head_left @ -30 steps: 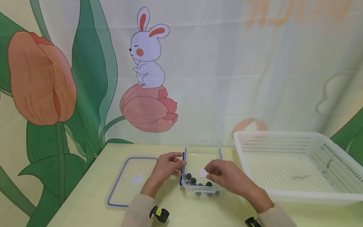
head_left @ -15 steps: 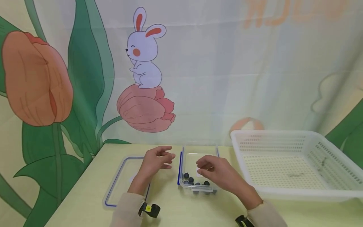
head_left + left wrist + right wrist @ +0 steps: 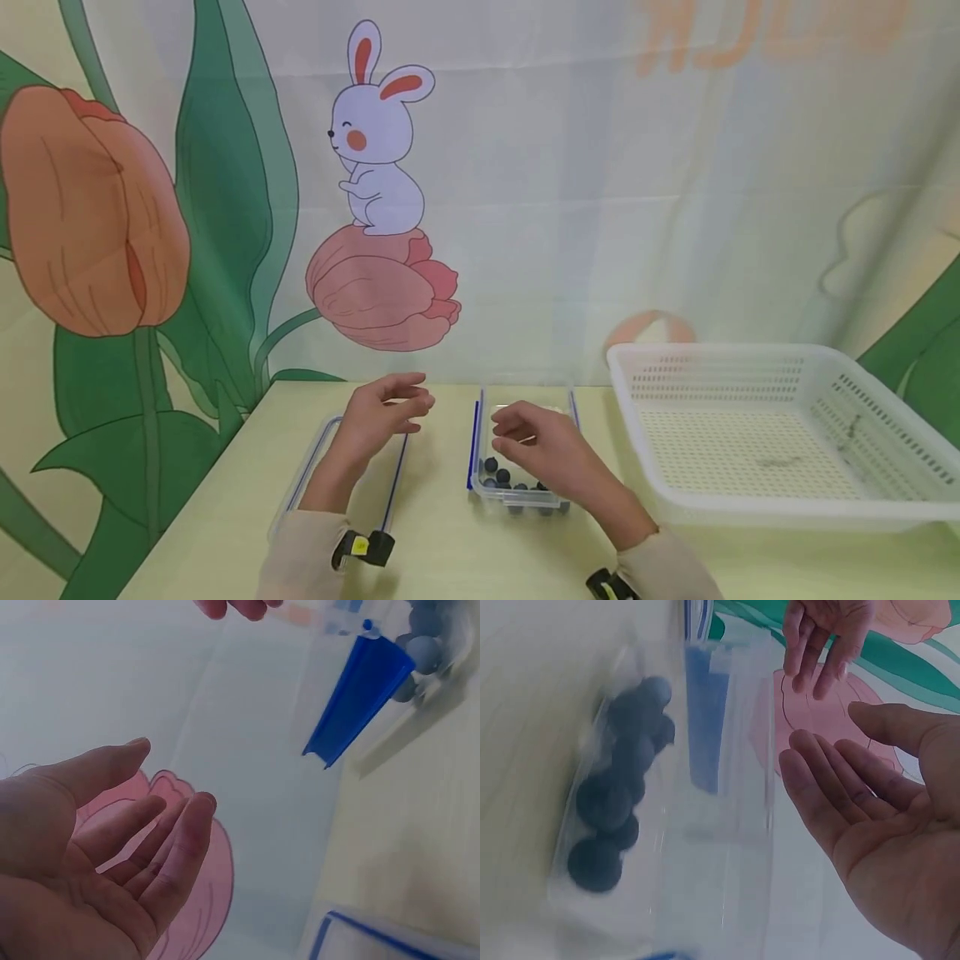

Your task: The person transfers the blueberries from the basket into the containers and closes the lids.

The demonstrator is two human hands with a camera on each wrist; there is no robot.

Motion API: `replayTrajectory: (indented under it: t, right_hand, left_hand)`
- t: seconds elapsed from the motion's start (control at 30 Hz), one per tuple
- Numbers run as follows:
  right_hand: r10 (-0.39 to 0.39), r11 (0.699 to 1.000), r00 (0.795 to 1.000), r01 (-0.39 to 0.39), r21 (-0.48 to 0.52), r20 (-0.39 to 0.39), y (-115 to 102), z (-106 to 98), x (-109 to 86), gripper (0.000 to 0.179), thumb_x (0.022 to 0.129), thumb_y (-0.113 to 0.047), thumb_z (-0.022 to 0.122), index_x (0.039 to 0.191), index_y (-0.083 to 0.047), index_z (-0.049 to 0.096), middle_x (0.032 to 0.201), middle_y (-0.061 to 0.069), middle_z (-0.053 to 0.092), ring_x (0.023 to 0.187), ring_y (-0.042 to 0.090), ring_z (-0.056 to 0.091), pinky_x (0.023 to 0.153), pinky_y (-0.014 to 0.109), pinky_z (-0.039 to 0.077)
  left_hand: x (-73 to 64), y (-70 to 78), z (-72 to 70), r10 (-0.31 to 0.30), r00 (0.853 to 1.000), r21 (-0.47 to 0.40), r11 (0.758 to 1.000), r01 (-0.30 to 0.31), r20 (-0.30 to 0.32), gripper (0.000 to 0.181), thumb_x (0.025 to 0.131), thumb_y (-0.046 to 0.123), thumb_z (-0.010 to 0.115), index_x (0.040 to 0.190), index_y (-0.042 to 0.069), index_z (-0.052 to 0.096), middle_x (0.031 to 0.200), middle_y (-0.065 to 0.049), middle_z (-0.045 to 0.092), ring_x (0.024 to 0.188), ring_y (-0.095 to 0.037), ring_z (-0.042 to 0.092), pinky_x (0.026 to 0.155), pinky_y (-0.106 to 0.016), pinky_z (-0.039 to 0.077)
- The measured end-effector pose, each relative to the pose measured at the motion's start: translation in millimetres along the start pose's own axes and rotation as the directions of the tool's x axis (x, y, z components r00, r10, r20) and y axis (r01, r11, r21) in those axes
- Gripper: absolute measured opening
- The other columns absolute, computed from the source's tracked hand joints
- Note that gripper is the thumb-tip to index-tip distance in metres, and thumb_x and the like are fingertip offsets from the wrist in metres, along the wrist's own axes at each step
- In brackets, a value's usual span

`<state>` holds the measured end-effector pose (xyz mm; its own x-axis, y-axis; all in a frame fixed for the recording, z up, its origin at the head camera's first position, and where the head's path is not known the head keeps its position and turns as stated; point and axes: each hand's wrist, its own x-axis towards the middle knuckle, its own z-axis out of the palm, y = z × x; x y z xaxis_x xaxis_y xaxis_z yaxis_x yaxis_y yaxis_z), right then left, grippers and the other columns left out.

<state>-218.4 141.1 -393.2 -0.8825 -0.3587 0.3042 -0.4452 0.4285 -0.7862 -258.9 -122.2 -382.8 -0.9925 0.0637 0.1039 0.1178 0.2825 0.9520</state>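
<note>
A clear plastic food container (image 3: 517, 497) stands on the table with several blueberries (image 3: 604, 799) gathered at its near end. Its blue side clip (image 3: 360, 701) hangs down along the left wall. My right hand (image 3: 546, 446) hovers over the container, fingers loosely bent and holding nothing, as the right wrist view confirms. To the left, my left hand (image 3: 378, 417) is raised above the clear lid (image 3: 397, 479) with its blue seal; its fingers are relaxed, with nothing between them. Part of the lid is hidden behind the left hand and sleeve.
A large white perforated plastic basket (image 3: 795, 504) stands on the right side of the pale yellow table (image 3: 450, 554). A printed curtain (image 3: 540, 208) with a rabbit and tulips hangs right behind the table.
My left hand has let go of the container's left side and moved left, over the lid. My right hand has shifted left above the container. The container stays in place.
</note>
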Motion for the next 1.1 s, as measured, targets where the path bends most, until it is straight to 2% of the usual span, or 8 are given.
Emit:
replayTrajectory:
  t: [0.17, 0.3, 0.5, 0.7, 0.8, 0.93, 1.0, 1.1]
  right_hand:
    - [0.019, 0.999, 1.000, -0.019, 0.047, -0.004, -10, 21, 9.2, 0.030, 0.101, -0.012, 0.074, 0.129, -0.002, 0.068, 0.111, 0.006, 0.075, 0.101, 0.025, 0.074, 0.086, 0.034, 0.063]
    - [0.079, 0.993, 0.997, -0.080, 0.086, 0.016, -21, 40, 15.0, 0.037, 0.100, -0.014, 0.075, 0.134, -0.003, 0.065, 0.116, 0.005, 0.072, 0.103, 0.024, 0.073, 0.082, 0.031, 0.062]
    - [0.138, 0.980, 0.990, -0.142, 0.140, 0.036, -39, 66, 21.5, 0.045, 0.099, -0.017, 0.075, 0.140, -0.004, 0.062, 0.120, 0.005, 0.071, 0.107, 0.024, 0.072, 0.084, 0.036, 0.063]
    - [0.192, 0.969, 0.981, -0.191, 0.154, 0.010, -54, 95, 28.8, 0.049, 0.096, -0.015, 0.077, 0.139, 0.000, 0.060, 0.121, 0.015, 0.070, 0.109, 0.030, 0.072, 0.084, 0.044, 0.063]
    - [0.248, 0.958, 0.968, -0.249, 0.145, 0.021, -58, 112, 33.7, 0.056, 0.094, -0.016, 0.079, 0.142, 0.002, 0.057, 0.125, 0.019, 0.068, 0.111, 0.033, 0.070, 0.084, 0.048, 0.062]
    - [0.300, 0.950, 0.954, -0.301, 0.084, 0.015, -59, 132, 38.4, 0.064, 0.091, -0.015, 0.081, 0.144, 0.008, 0.053, 0.128, 0.024, 0.064, 0.115, 0.039, 0.065, 0.092, 0.053, 0.060]
    - [0.318, 0.947, 0.948, -0.318, 0.051, 0.010, -57, 140, 38.8, 0.066, 0.090, -0.014, 0.081, 0.144, 0.010, 0.052, 0.130, 0.027, 0.061, 0.119, 0.043, 0.062, 0.098, 0.056, 0.057]
    - [0.340, 0.940, 0.940, -0.340, 0.023, 0.024, -52, 151, 37.5, 0.066, 0.089, -0.014, 0.081, 0.142, 0.012, 0.051, 0.131, 0.030, 0.059, 0.124, 0.046, 0.059, 0.104, 0.059, 0.053]
  left_hand:
    - [-6.2, 3.5, -21.1, 0.003, 1.000, 0.070, 0.998, -0.003, 0.005, 0.050, 0.101, 0.026, 0.076, 0.147, 0.009, 0.062, 0.137, -0.016, 0.067, 0.118, -0.032, 0.070, 0.093, -0.039, 0.063]
    - [-13.0, 1.0, -43.4, 0.006, 1.000, 0.116, 0.993, -0.007, 0.007, 0.053, 0.102, 0.031, 0.075, 0.149, 0.010, 0.061, 0.143, -0.016, 0.064, 0.123, -0.032, 0.068, 0.098, -0.040, 0.061]
    - [-21.5, -14.0, -82.8, 0.049, 0.999, 0.189, 0.981, -0.052, 0.021, 0.057, 0.104, 0.031, 0.073, 0.153, 0.007, 0.056, 0.149, -0.019, 0.059, 0.126, -0.034, 0.066, 0.106, -0.049, 0.056]
    - [-22.0, -30.6, -116.8, 0.030, 0.998, 0.284, 0.958, -0.042, 0.047, 0.058, 0.105, 0.024, 0.071, 0.155, 0.001, 0.052, 0.152, -0.025, 0.054, 0.136, -0.043, 0.056, 0.109, -0.059, 0.050]
    - [-20.7, -40.9, -128.2, -0.014, 0.999, 0.332, 0.943, -0.004, 0.052, 0.055, 0.104, 0.015, 0.070, 0.152, -0.005, 0.051, 0.151, -0.031, 0.052, 0.134, -0.049, 0.055, 0.105, -0.058, 0.054]
    - [-18.6, -55.6, -140.8, -0.124, 0.991, 0.384, 0.918, 0.097, 0.046, 0.056, 0.102, 0.011, 0.071, 0.149, -0.010, 0.050, 0.145, -0.038, 0.053, 0.125, -0.051, 0.060, 0.094, -0.055, 0.061]
    - [-18.6, -61.8, -146.7, -0.191, 0.981, 0.380, 0.911, 0.160, 0.046, 0.058, 0.101, 0.010, 0.071, 0.149, -0.012, 0.048, 0.141, -0.039, 0.055, 0.120, -0.050, 0.064, 0.088, -0.053, 0.063]
    - [-19.2, -70.7, -153.4, -0.288, 0.956, 0.376, 0.893, 0.247, 0.055, 0.059, 0.101, 0.011, 0.072, 0.149, -0.012, 0.047, 0.134, -0.039, 0.059, 0.111, -0.047, 0.069, 0.081, -0.050, 0.065]
